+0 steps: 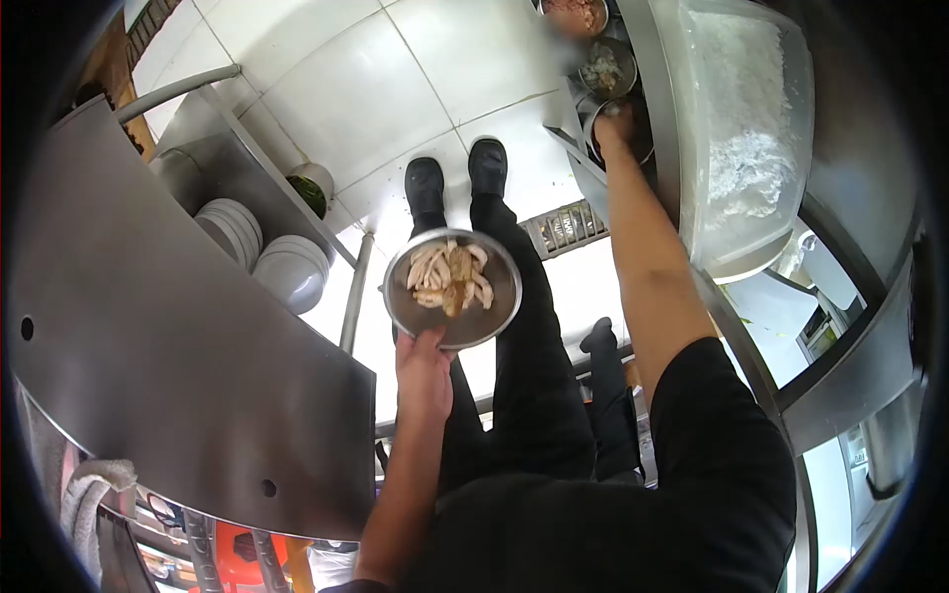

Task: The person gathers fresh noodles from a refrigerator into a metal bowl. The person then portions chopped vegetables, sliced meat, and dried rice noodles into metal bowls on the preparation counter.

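Note:
A shallow round metal bowl (497, 314) is in my left hand (424, 374), whose thumb and fingers grip its near rim. Inside the bowl lie pale meat strips (428, 269) with brownish sauce or seasoning among them. My right arm stretches forward to an opened drawer or shelf on the right. There my right hand (615, 127) is down inside a round metal container (643, 138). Its fingers are blurred and partly hidden, so I cannot make out what they touch.
A round container with pale, wet-looking pieces (605, 69) and one with reddish minced food (580, 14) stand beyond my right hand. A clear tub of white powder (746, 148) is at right. White bowls (293, 272) sit under the steel counter (178, 326). A floor drain (565, 229) lies near my feet.

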Demonstrator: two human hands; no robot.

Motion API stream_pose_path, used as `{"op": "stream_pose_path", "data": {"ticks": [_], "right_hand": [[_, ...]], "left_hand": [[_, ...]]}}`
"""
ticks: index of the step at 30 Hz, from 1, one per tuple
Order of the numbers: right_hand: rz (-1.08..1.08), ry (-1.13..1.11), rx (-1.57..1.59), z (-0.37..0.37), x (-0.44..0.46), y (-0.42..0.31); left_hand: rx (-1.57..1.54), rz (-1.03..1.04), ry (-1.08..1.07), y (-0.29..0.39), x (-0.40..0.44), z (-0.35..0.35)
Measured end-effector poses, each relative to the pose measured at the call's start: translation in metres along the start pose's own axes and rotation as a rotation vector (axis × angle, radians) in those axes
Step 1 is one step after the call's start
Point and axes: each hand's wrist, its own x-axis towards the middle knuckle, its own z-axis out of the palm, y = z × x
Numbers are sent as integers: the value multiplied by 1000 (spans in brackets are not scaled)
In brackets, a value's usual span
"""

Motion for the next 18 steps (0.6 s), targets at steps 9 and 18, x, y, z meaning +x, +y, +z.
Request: {"op": "stream_pose_path", "data": {"ticks": [9,18], "right_hand": [[143,-15,329,-10,-20,11],[372,-35,949,-123,-99,-94]], "left_hand": [[369,125,-85,3,146,41],[545,236,-232,11,223,102]]}}
